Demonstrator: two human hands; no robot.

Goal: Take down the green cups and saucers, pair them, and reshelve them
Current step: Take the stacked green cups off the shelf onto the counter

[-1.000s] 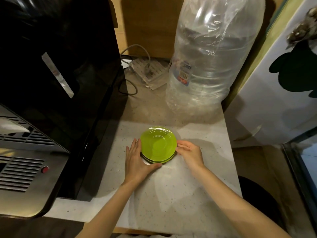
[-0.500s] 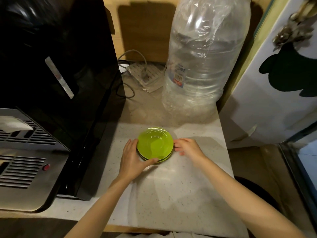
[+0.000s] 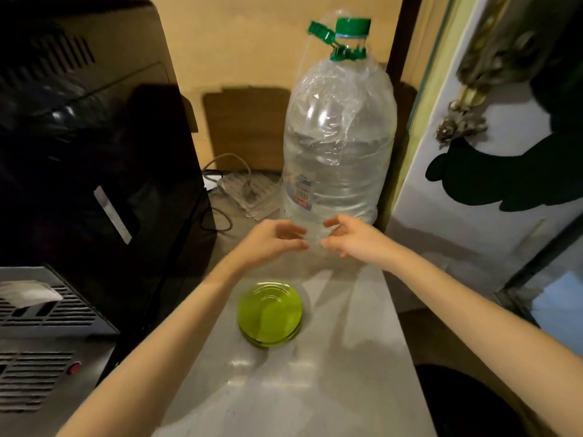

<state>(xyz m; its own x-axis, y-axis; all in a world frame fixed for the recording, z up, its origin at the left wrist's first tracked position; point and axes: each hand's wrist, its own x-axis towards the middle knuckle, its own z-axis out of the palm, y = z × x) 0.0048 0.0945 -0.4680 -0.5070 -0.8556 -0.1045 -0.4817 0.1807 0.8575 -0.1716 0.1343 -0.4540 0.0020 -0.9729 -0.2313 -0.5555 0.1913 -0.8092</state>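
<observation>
saucers (image 3: 269, 313) on counter (image 3: 344, 373) | bottle (image 3: 339, 146) behind them | appliance (image 3: 94, 171) left

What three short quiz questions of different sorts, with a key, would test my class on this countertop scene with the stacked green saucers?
1. True or false: the left hand is gripping the stack of translucent green glass saucers.
2. Multiple choice: what stands at the back of the pale speckled countertop, beyond both hands? A) a red kettle B) a large clear plastic water bottle with a green cap C) a wooden bowl
3. Fill in: the right hand holds ______.

Key
1. False: both hands are raised beyond the saucers, touching neither them nor each other.
2. B
3. nothing; its fingers are loosely curled.
</observation>
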